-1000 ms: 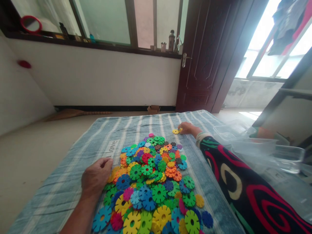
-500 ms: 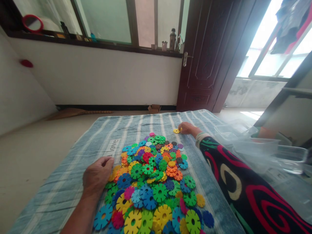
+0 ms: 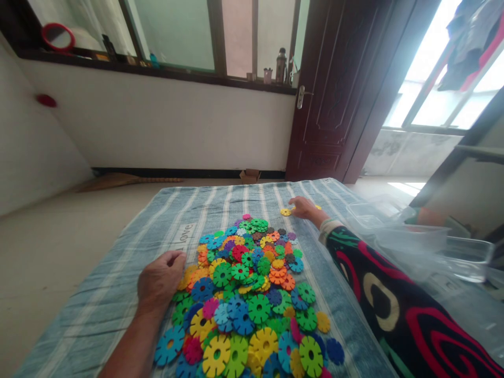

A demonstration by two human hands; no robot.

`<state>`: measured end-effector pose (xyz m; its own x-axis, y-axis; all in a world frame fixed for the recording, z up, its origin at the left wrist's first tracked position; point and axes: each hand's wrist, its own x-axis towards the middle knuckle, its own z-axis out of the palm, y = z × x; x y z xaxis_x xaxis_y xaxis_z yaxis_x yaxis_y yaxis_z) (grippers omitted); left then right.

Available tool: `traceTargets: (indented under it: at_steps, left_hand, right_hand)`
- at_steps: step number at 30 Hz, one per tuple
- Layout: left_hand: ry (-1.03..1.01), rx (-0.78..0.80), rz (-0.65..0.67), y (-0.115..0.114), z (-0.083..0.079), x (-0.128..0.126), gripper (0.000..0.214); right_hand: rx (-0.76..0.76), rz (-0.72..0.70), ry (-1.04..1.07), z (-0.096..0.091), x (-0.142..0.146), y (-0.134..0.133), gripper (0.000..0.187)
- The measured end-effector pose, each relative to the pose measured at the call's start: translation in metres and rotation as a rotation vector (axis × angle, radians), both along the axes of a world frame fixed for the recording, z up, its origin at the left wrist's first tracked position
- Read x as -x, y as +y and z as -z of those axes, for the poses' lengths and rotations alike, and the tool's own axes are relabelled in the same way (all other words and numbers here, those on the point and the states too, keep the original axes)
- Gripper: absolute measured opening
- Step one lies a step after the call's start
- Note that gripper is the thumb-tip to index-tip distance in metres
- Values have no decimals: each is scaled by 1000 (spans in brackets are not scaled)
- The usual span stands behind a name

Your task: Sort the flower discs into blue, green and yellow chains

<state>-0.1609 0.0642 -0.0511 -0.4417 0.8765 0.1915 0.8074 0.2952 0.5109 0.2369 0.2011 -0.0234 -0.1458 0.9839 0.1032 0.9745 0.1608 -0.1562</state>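
Note:
A broad pile of flat, notched plastic snowflake discs (image 3: 259, 308) in many colours lies on a striped blue cloth (image 3: 129, 262). My left hand (image 3: 162, 278) rests on the cloth against the pile's left edge, fingers curled in; whatever they might hold is hidden. Beyond the pile at the far right, my right hand (image 3: 304, 208) is low over the cloth with its index finger stretched out and apart from the thumb. Just left of it lies a yellow snowflake disc (image 3: 285, 212). Another yellow disc (image 3: 318, 207) shows partly behind the wrist.
Clear plastic boxes (image 3: 468, 257) stand to the right of my right sleeve. The printed word "love" (image 3: 186, 236) is on the cloth beyond my left hand. A broom (image 3: 114, 181) and a small cardboard box (image 3: 250, 176) are on the floor past the far edge.
My right hand has let go of the yellow disc, drawn slightly right and loosened its fingers. My left hand keeps its place beside the pile; the view has shifted slightly.

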Motion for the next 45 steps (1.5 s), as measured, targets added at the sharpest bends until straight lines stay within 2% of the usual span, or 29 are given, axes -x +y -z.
traceTargets:
  at_steps: [4,7,9,12,15,19,23,25,27,30,35,40,45]
  left_hand:
    - [20,-19,2,1,3,1,29]
    - [16,-11,7,2,3,0,30]
    - [15,-10,8,2,2,-1,31]
    - [18,-22,5,0,-1,-3,31]
    - [19,-33,14,-1,-3,-4,30]
    - [19,-31,28,-2,-5,-4,30]
    - [12,-51,45,-2,-5,-4,29]
    - [3,-62,42,-3,-5,-4,28]
    - [-4,-75,46,-4,-6,-5,28]
    - [-1,-80,49,-5,-7,-6,27]
    - [8,-77,59,-4,-6,-5,28]
    - [-4,-71,51,-4,-5,-6,28]
    - [-41,-65,49,-5,-9,-9,27]
  right_hand:
    - [-87,15,53,-6,2,-20,39]
    - [-125,-40,89,-6,13,-48,33]
    - [-129,-138,137,-3,26,-70,28]
    - [-109,-424,340,4,47,-103,21]
    - [-90,-518,362,10,64,-122,23]
    - [-54,-382,237,15,78,-121,16]
    - [-43,-281,200,22,85,-114,26]
    - [-54,-262,226,26,88,-112,18]
    - [-51,-233,320,30,89,-111,9]
    - [-42,-161,487,30,88,-112,11]
    - [-67,-75,637,20,77,-118,6]
    - [-107,21,999,19,61,-140,15]
    - [0,25,1289,29,48,-168,23]
